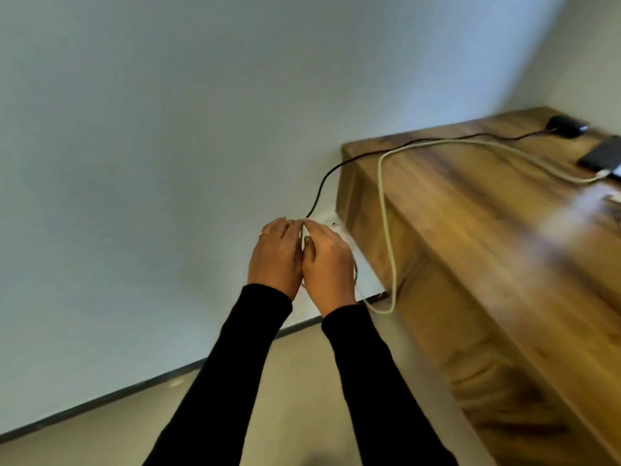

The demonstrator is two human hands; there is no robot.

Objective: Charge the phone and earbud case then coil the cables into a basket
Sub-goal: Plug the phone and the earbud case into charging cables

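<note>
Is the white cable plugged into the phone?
Plugged in, it appears: the white cable ends in a connector at the edge of the phone on the wooden cabinet.

Surface: wooden cabinet (470, 230) against the wall.
On top: phone (603, 156), black earbud case (564, 126), white cable (470, 146), black cable (437, 140).

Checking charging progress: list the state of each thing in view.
phone: on cabinet, white cable plugged in
white cable: draped over cabinet edge
black cable: runs to the hands
left hand: at wall socket
right hand: beside it; grip hidden
</note>
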